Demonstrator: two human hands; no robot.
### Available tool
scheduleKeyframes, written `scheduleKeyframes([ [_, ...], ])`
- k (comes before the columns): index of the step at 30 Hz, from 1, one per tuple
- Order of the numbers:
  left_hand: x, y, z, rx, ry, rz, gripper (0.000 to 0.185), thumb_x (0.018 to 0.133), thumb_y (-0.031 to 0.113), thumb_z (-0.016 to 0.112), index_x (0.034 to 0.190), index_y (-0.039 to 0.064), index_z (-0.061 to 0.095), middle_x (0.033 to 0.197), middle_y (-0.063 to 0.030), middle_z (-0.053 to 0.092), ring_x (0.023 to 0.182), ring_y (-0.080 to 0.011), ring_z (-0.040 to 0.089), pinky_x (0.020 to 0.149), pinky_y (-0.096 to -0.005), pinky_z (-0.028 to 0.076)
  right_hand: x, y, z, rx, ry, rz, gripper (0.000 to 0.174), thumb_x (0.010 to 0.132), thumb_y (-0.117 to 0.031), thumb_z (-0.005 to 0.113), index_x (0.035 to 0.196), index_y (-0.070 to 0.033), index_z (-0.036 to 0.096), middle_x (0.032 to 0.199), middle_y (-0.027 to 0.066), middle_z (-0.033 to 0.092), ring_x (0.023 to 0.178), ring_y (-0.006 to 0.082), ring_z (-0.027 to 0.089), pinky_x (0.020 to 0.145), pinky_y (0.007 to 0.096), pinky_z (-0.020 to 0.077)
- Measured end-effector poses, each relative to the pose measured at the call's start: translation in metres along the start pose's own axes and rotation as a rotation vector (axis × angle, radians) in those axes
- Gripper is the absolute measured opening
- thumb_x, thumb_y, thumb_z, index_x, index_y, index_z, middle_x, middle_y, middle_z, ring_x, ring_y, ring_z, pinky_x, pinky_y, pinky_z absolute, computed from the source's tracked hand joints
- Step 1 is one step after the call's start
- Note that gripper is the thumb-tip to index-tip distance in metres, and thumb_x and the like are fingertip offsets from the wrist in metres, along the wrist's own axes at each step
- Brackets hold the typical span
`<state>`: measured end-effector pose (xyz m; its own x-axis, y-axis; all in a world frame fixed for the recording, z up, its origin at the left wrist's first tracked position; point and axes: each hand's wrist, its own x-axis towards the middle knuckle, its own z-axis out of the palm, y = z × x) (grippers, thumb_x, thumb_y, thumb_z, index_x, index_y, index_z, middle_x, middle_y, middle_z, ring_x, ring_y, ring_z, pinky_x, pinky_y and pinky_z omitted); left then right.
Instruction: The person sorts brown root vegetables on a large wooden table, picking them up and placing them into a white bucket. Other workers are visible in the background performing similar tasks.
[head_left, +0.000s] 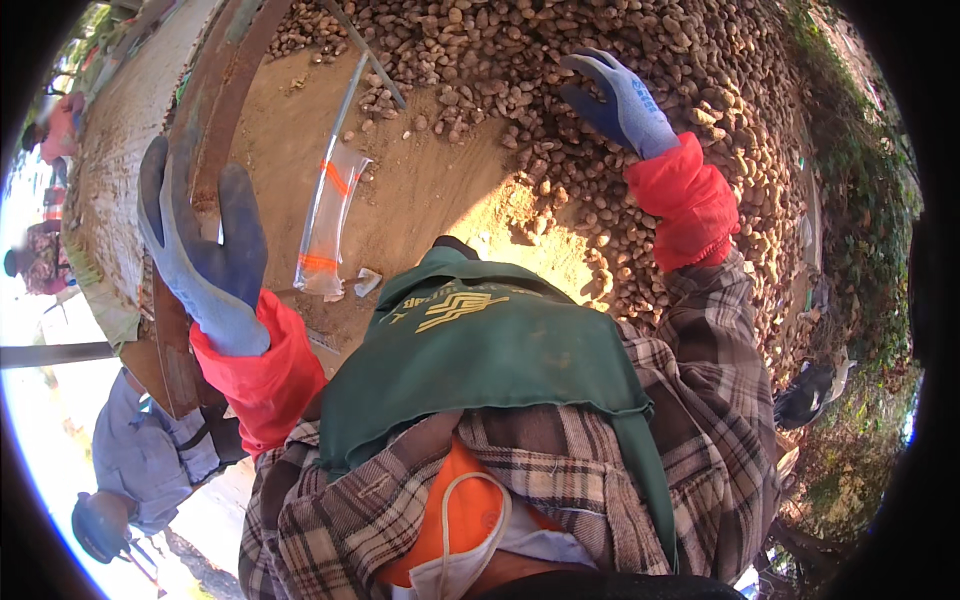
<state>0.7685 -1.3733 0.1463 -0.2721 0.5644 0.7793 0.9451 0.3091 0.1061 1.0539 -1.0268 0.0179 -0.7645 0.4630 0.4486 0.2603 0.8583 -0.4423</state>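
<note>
My left hand (202, 251), in a grey-blue work glove, is raised with thumb and fingers apart beside a rusty metal beam (225, 112). Whether it touches the beam, I cannot tell; nothing shows in its grasp. On the other side, my right hand (619, 101) wears a matching glove and reaches over a wide heap of small brown tubers (480, 52). Its fingers are spread and slightly bent, with no tuber visible in them. Red sleeve cuffs cover both wrists. A green apron (502, 360) with yellow print hangs over my plaid shirt.
A pale rod (334, 139) and a clear plastic strip with orange bands (330, 225) lie on bare soil (412, 180). A person in grey-blue clothing (146, 450) is at lower left, with other people farther off. Leafy plants (862, 195) border the heap's right side.
</note>
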Motion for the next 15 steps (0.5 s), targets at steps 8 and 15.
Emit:
scheduleKeyframes([
  [8, 0.148, -0.037, 0.178, -0.004, 0.11, 0.129, 0.044, 0.088, 0.025, 0.075, 0.127, 0.008, 0.065, 0.127, -0.0189, 0.064, 0.112, -0.0401, 0.062, 0.096, -0.0462, 0.049, 0.114, 0.084, 0.016, 0.03, -0.041, -0.069, 0.037, 0.089, -0.023, 0.075, 0.12, -0.006, 0.067, 0.123, 0.0173, 0.065, 0.11, 0.0387, 0.064, 0.092, 0.0423, 0.0538],
  [15, 0.237, -0.042, 0.255, 0.021, 0.097, 0.052, 0.04, 0.082, 0.012, 0.076, 0.121, 0.005, 0.068, 0.12, -0.0168, 0.069, 0.104, -0.0366, 0.067, 0.091, -0.044, 0.052, 0.334, 0.158, 0.022, 0.049, -0.042, -0.105, 0.034, 0.092, -0.022, 0.072, 0.12, -0.005, 0.067, 0.124, 0.0177, 0.066, 0.108, 0.0369, 0.067, 0.091, 0.0407, 0.0544],
])
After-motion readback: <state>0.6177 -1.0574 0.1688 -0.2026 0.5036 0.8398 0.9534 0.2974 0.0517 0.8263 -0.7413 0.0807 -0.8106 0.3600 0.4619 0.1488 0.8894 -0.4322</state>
